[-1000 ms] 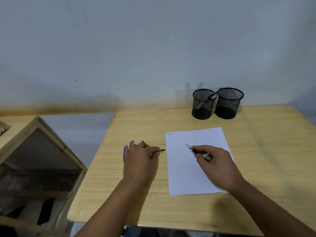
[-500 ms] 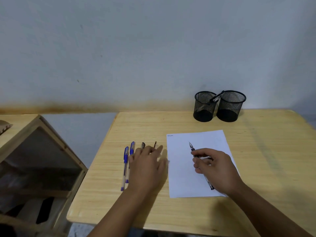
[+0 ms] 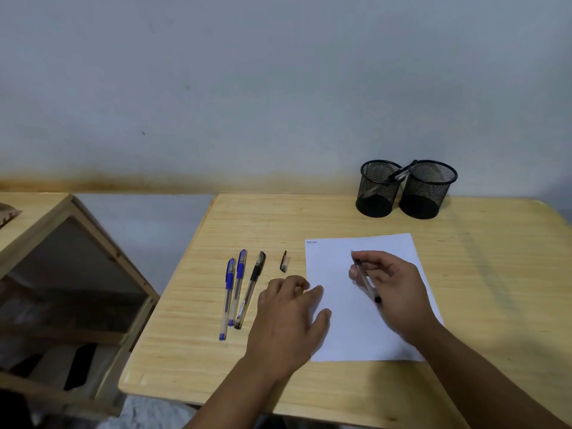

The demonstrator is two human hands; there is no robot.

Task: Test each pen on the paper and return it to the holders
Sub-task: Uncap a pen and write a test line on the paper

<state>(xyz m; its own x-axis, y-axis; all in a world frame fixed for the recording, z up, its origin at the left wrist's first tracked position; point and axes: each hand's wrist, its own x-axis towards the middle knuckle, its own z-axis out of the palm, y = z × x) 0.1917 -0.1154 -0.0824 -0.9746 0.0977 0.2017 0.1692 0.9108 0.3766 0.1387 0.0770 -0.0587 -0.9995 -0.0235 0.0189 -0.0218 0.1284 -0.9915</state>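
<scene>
A small line of dark handwriting stands in the far left corner of the white sheet of paper, but it is too small to read. No brand can be read on any pen.

The paper lies on the light wooden table, a little to the right of the middle. The right hand is above the paper and grips a clear-barrelled black pen between the thumb and the curled fingers; its tip points to about 11 o'clock and its black end to 5 o'clock. This hand is a little blurred, so whether the tip touches the paper cannot be told. The left hand lies flat and loosely open at the left edge of the sheet, holding nothing, with the thumb side on the paper.

At 9 o'clock from the left hand 3 capped pens lie side by side: 2 clear pens with blue caps and 1 clear pen with a black cap. A small black pen cap lies alone between them and the paper.

At the far edge, at 12 o'clock from the paper, stand 2 black wire-mesh pen holders, touching. 1 dark pen leans across both rims; its lower part is hard to see through the mesh.

At the left, a wooden frame structure is cut off by the edge of the view.
</scene>
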